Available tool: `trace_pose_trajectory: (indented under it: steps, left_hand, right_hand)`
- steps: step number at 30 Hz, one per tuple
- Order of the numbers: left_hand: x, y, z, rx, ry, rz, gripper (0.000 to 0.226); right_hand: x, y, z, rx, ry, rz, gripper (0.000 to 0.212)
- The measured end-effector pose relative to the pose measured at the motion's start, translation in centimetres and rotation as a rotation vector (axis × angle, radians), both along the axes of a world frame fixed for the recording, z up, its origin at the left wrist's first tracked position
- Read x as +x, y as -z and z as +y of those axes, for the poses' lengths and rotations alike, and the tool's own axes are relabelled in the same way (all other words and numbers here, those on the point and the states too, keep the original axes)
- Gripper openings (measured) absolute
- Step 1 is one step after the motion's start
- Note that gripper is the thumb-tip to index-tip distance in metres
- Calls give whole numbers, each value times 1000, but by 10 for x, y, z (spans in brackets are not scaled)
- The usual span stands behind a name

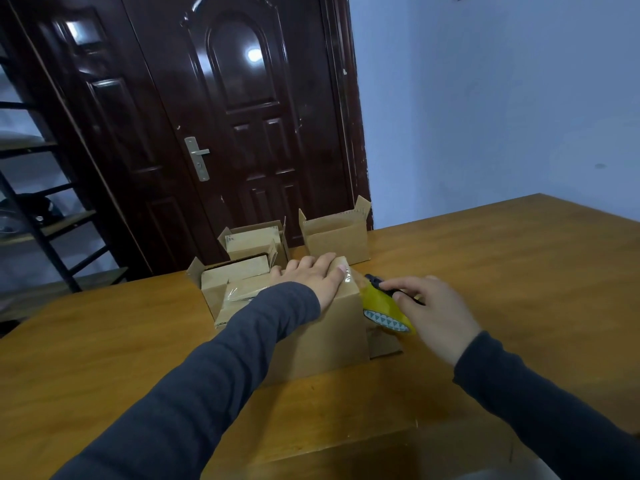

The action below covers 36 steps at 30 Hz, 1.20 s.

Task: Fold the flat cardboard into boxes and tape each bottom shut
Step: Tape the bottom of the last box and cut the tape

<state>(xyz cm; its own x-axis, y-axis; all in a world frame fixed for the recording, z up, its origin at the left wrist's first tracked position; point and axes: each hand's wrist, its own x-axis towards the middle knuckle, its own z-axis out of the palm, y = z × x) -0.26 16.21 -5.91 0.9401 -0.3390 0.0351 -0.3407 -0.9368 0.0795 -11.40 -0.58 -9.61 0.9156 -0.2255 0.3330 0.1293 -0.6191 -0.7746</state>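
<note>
Nearest us, flat cardboard (332,420) lies on the table (104,341) at the bottom edge of the view, not yet folded, so we judge there is at least one more box to make. We cannot tell how many sheets are in that pile.

Just beyond it stands the box (329,327) we are working on, turned bottom up. Our left hand (317,277) lies flat and spread on top, pressing the flaps down, grasping nothing. A shiny strip of clear tape shows under its fingertips at the box's right top edge. Our right hand (434,311) is closed around the tape dispenser (386,308), which sits against the box's right side, just below that edge. From this we judge the seam is being taped now and the strip runs over the edge onto the side wall; whether it has been cut we cannot tell.

Further back on the left, two boxes (239,271) sit close together with flaps up, and what seem to be clear packets lie on the nearer one. A third box (337,237) stands open and upright near the table's far edge. These three look finished, though their bottoms are hidden from us.

Behind the table are a dark door (242,116) and a shelf (34,220) to the left.
</note>
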Motion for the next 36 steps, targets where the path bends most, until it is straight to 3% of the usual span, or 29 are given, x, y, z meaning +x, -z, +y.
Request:
trace_pose_trajectory:
  steps: [3,8,17,21,24,29,36]
  left_hand:
    - [0,1,0,1,-2,0,54]
    - [1,0,0,-1,-3,10,54]
    - [0,1,-1,5,-8,-11,54]
    - [-1,-1,1,-21,16,20,53]
    - [-1,-1,2,-87,84,-16,47]
    - [-3,-1,3,-270,398,-191,37]
    - [-12,-1,2,-168,442,-207,38]
  right_hand:
    - [3,3,3,24,25,4,37]
    - [4,0,9,128,-5,35,27]
    - [1,1,41,-100,106,-126,21]
    - [-3,3,38,-74,197,-216,26]
    - [-10,9,32,-79,209,-224,30]
    - [-8,17,38,-99,150,-216,29]
    - [-1,20,53,-23,138,-211,23]
